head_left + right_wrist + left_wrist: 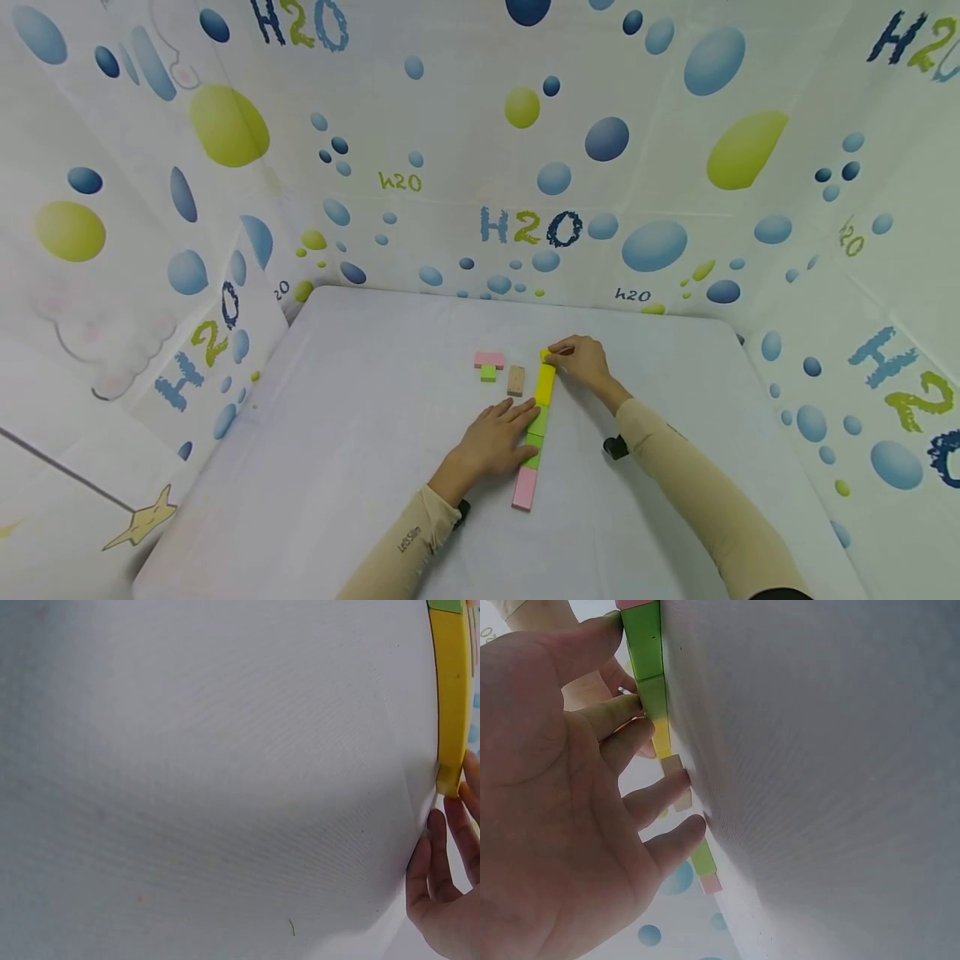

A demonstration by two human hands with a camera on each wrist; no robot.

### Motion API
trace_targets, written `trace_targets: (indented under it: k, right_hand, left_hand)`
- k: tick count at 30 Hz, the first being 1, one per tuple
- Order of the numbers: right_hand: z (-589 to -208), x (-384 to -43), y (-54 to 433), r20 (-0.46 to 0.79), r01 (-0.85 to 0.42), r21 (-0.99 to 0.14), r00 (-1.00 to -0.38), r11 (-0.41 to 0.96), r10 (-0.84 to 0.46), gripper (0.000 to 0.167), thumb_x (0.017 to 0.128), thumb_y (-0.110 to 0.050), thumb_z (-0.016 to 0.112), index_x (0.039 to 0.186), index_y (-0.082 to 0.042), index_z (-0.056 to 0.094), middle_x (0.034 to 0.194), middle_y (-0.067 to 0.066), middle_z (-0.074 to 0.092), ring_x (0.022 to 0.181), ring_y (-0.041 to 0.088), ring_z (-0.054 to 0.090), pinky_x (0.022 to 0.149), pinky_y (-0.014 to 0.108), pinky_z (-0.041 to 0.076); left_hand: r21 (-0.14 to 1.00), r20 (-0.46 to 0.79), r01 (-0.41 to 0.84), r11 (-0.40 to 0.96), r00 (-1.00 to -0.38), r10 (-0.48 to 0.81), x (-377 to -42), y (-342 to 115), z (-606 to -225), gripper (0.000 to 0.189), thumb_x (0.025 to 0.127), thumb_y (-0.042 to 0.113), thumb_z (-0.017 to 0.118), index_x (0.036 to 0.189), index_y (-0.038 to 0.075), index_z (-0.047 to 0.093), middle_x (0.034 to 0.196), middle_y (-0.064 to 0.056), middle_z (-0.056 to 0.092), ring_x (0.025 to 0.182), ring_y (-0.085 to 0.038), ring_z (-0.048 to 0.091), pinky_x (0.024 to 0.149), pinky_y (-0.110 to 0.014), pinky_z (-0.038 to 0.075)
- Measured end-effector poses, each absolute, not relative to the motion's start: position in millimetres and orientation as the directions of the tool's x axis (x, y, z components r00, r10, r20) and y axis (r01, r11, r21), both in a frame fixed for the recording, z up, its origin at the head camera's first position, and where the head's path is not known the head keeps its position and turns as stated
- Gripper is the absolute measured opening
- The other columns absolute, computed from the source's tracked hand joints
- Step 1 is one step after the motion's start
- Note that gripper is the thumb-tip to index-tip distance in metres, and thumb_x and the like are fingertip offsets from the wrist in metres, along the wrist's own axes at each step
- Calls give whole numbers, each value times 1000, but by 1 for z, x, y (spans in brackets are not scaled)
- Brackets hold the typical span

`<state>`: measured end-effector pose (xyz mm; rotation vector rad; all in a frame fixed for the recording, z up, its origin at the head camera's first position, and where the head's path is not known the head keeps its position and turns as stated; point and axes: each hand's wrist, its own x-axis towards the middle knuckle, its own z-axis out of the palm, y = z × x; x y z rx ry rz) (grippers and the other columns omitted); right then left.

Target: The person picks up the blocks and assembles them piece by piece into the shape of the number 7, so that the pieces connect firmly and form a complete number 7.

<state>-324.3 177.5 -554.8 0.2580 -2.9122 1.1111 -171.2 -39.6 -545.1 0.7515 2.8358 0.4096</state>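
A row of toy blocks lies end to end on the table: a pink block (524, 489) nearest, then two green blocks (532, 460), a long yellow block (545, 385) and a small yellow block (544, 356) at the far end. My left hand (489, 443) lies along the row's left side, fingers spread, with thumb and fingertips touching the green blocks (645, 649). At the far end my right hand (583, 360) pinches the small yellow block with its fingertips; part of this grip is hidden in the right wrist view.
Left of the row stand a plain wooden block (515, 381), a second pink block (489, 360) and a small green block (488, 374) against it. A white cloth covers the table (337, 417). Printed curtains (450, 125) enclose its back and sides.
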Motion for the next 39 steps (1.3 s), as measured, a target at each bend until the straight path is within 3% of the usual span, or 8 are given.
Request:
trace_targets:
  k: [39]
  right_hand:
    - [-559, -317, 178, 88, -162, -684, -986, 712, -140, 25, 90, -28, 84, 108, -10, 82, 107, 8, 77, 99, 26, 69, 89, 43, 57]
  left_hand:
    - [316, -107, 450, 835, -858, 502, -171, -39, -547, 69, 103, 50, 60, 163, 23, 39, 169, 6, 34, 155, -30, 32, 124, -51, 30]
